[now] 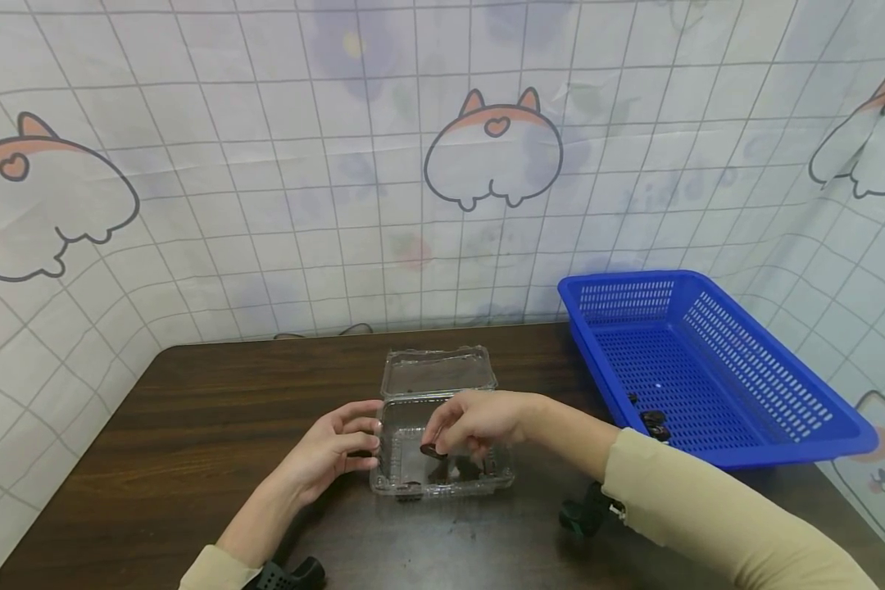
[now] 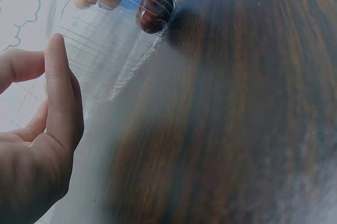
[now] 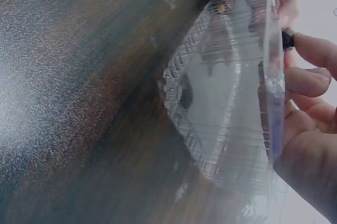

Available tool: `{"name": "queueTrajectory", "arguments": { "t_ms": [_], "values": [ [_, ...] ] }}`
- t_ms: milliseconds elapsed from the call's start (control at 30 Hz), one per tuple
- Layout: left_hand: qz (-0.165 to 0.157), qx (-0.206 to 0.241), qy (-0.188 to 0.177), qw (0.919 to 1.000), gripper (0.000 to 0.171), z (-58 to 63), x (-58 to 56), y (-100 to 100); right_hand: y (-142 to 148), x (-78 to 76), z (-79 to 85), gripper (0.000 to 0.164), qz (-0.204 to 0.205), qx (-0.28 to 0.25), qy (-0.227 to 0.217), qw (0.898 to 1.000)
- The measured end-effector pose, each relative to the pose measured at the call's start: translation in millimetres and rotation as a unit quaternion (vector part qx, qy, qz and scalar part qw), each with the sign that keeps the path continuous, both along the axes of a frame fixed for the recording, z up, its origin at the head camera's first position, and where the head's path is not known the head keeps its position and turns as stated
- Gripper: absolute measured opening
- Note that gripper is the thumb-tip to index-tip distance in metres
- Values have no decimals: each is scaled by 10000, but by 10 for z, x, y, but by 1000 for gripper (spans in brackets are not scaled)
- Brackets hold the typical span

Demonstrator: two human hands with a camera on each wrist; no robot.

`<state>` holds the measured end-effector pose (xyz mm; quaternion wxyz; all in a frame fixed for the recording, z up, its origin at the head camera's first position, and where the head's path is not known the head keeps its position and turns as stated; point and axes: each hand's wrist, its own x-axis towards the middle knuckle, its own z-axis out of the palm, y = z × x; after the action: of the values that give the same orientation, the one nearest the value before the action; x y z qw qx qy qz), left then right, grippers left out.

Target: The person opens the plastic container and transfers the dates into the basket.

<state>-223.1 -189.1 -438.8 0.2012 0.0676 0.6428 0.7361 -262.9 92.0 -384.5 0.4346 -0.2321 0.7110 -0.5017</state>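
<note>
A clear plastic clamshell box (image 1: 442,493) stands on the table, its lid (image 1: 438,373) folded back away from me. My left hand (image 1: 335,447) rests its fingers along the box's left side. Over the box, my right hand (image 1: 479,419) pinches a dark red-brown dried date (image 1: 431,451) between thumb and fingers. This held date (image 3: 287,39) shows just above the rim in the right wrist view. Another wrinkled, glossy date (image 2: 155,11) lies in a bottom corner of the box, seen through the clear wall.
A blue plastic basket (image 1: 774,455) stands at the right, with several dark dates (image 1: 654,419) by its near left wall. The dark wood table (image 1: 192,459) meets a patterned cloth (image 1: 302,205) behind. A black wrist strap (image 1: 583,516) hangs below the right sleeve.
</note>
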Motion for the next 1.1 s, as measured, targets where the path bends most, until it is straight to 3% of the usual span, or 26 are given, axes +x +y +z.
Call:
{"name": "queueTrajectory", "arguments": {
  "t_ms": [600, 1100],
  "values": [
    [-50, 71, -21, 10000, 64, -11, -4, -25, 271, -40, 206, 22, -855, -354, -238, 9954],
    [-74, 103, 36, 9999, 65, -15, 4, -22, 718, -30, 425, 27, -1151, -625, 154, 9913]
  ]
}}
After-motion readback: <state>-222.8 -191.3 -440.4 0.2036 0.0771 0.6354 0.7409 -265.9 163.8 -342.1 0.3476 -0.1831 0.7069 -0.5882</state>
